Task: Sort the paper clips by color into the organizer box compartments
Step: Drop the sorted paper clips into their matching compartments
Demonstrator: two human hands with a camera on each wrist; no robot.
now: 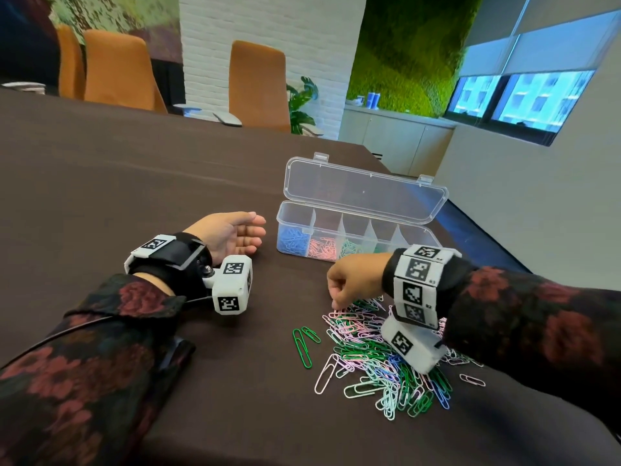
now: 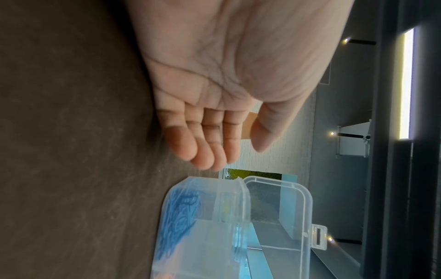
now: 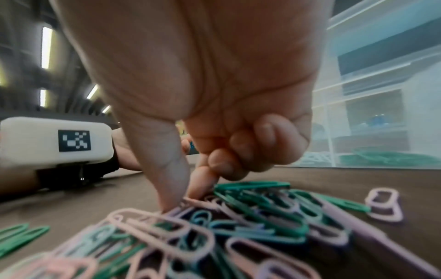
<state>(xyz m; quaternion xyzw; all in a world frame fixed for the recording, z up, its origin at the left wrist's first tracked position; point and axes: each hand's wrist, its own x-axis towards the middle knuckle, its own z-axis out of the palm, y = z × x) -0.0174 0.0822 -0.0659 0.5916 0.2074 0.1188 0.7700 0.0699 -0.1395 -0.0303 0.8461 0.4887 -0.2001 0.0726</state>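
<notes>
In the organizer box (image 1: 359, 227), blue, pink, green clips, each apart.

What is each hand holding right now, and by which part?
Left hand holds nothing. The right hand has thumb and forefinger closing on a pink paper clip at the pile's edge; whether the grip has closed cannot be told.

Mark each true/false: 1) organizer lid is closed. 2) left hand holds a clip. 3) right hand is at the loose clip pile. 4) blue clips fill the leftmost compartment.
1) The clear plastic organizer box has its lid closed: false, the lid stands open.
2) The left hand holds a clip: false, its palm is empty and its fingers are relaxed.
3) The right hand reaches into the pile of loose coloured paper clips: true.
4) Blue paper clips sit in the leftmost compartment: true.
</notes>
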